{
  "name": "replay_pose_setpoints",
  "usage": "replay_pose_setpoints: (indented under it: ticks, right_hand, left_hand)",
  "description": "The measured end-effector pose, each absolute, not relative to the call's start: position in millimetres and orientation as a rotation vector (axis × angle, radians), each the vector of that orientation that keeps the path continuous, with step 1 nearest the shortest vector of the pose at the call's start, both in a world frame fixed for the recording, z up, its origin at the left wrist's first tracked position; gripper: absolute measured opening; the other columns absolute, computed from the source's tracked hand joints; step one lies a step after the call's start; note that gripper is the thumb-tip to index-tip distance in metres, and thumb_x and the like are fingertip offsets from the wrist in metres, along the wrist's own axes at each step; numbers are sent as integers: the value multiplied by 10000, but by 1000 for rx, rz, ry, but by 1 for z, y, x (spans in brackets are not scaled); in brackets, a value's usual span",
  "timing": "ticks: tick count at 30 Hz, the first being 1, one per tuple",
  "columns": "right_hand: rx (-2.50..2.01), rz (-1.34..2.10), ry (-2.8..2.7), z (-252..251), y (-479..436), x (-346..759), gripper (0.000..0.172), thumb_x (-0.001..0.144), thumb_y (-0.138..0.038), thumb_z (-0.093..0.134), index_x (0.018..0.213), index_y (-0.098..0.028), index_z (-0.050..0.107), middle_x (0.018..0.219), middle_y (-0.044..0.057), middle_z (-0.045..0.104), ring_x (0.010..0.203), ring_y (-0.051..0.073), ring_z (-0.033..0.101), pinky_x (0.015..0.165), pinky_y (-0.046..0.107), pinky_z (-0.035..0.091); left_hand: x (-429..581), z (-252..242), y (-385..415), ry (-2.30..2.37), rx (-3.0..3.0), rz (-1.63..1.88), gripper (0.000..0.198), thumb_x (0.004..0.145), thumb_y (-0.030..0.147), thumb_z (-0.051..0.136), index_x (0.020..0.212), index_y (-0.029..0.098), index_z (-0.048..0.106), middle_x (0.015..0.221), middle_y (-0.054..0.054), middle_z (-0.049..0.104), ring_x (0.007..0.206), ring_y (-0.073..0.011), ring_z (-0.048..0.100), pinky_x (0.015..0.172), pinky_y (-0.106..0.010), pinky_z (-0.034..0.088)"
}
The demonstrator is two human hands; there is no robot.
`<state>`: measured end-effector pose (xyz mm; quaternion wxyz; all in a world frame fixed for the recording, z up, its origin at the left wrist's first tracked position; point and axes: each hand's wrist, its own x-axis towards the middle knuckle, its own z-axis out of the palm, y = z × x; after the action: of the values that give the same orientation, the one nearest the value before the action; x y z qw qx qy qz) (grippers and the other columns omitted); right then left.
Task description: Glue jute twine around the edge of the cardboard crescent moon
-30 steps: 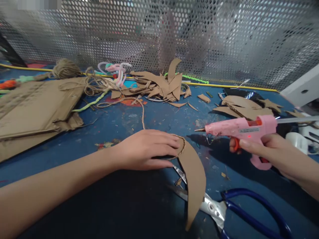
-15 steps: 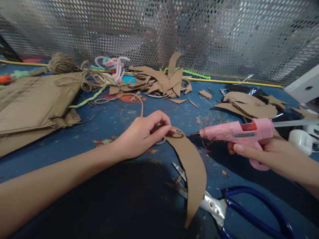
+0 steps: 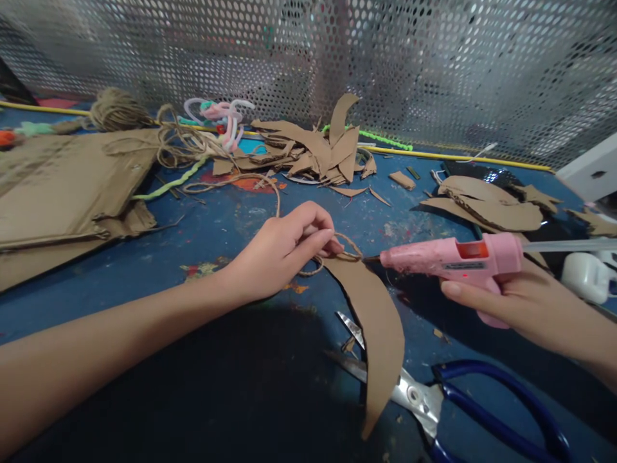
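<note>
While the right hand has its fingers wrapped round the handle of the pink glue gun, the left hand has thumb and forefinger pressed together, pinching twine at the upper end of the cardboard crescent. Can't tell if that pinch takes in card too. Nozzle is right at the twine-edged tip, touching or just short of it, can't call it. Trigger hidden behind the fingers, so no read on whether it's squeezed. Crescent is right of centre on the blue table, toward the near edge, its lower part lying across the blades of the blue-handled scissors. Status: crescent already cut to shape, twine looped at its upper end, glue stick loaded in the gun. Left, as I judge it: both long curved sides are bare, no twine on them down to the point, so I'd put the edging at an early stage. How much of the loop is actually bonded isn't visible. Twine supply uncut: strand runs from the left hand back to the loose coils near the far edge. Also unedged, as far as shows: the curved cardboard pieces toward the far right corner. Offcuts sit piled mid far edge.
</note>
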<state>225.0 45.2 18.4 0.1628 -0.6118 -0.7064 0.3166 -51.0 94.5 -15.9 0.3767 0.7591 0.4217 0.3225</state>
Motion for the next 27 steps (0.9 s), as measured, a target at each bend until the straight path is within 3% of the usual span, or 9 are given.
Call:
replay_pose_setpoints:
  ticks: [4, 8, 10, 15, 20, 27]
  right_hand:
    - [-1698, 917, -2093, 15, 47, 227, 311, 801, -588, 553, 754, -314, 693, 544, 18, 524, 611, 237, 536, 709, 383, 528]
    - [-1757, 770, -2135, 7, 49, 234, 412, 789, -624, 535, 578, -285, 637, 430, -10, 424, 423, 174, 371, 463, 323, 431]
    - [-1741, 710, -2186, 3, 49, 239, 435, 783, -628, 530, 531, -281, 603, 428, -14, 432, 422, 176, 383, 409, 303, 365]
    - [-1662, 694, -2261, 1, 50, 243, 436, 814, -605, 506, 536, -284, 605, 408, -30, 428, 401, 173, 391, 388, 296, 316]
    - [-1579, 642, -2286, 0, 51, 240, 363, 841, -564, 516, 621, -303, 641, 470, -42, 496, 420, 167, 411, 441, 297, 358]
    - [-1597, 722, -2251, -2, 53, 240, 407, 830, -573, 521, 540, -291, 566, 415, -33, 415, 393, 173, 376, 372, 300, 304]
  left_hand:
    - [-51, -18, 95, 1033, 1903, 832, 95, 941, 278, 460, 893, 203, 493, 867, -19, 747, 831, -140, 713, 716, -226, 553]
    - [-51, -18, 96, 1016, 1907, 832, 99, 948, 277, 457, 893, 201, 488, 870, -17, 750, 832, -136, 716, 730, -226, 557]
    - [-51, -18, 96, 1020, 1918, 818, 112, 953, 290, 455, 895, 199, 485, 878, -14, 749, 829, -129, 715, 732, -220, 556]
    - [-52, -17, 96, 1011, 1926, 814, 117, 959, 298, 450, 905, 198, 479, 875, -10, 745, 850, -128, 713, 750, -219, 557]
    - [-51, -17, 96, 1004, 1934, 823, 93, 950, 272, 461, 903, 195, 484, 869, -13, 739, 842, -134, 714, 732, -221, 561]
    - [-51, -18, 96, 991, 1910, 830, 97, 951, 281, 457, 903, 198, 472, 857, -7, 737, 833, -131, 715, 733, -218, 565]
